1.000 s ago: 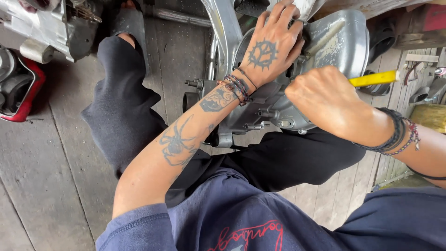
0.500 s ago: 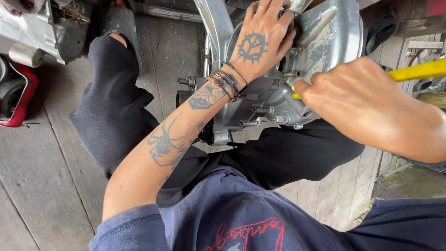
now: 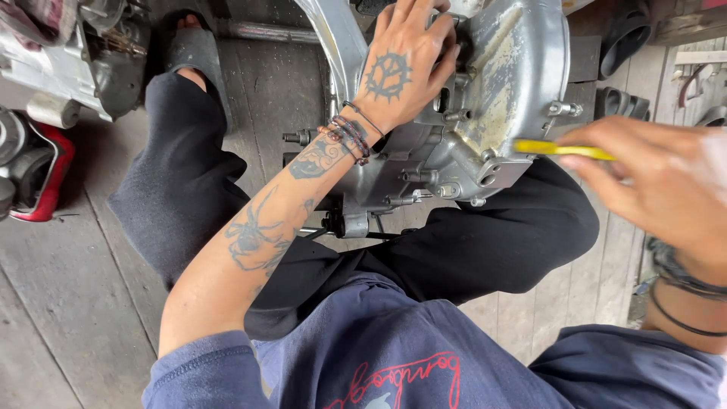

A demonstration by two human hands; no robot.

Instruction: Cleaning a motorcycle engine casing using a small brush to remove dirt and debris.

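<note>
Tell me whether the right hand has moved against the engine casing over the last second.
Yes. The right hand, holding the yellow-handled tool, has drawn back to the right, off the engine casing; the left hand remains pressed on the casing.

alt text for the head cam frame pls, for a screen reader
A seated person's left hand presses on a silver engine casing between their legs, while the right hand holds a yellow-handled tool at its edge, over a wooden plank floor.

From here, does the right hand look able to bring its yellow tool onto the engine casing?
Probably yes: the right hand holds the yellow tool with its tip at the engine casing edge, and the left hand rests farther along, clear of that spot.
</note>
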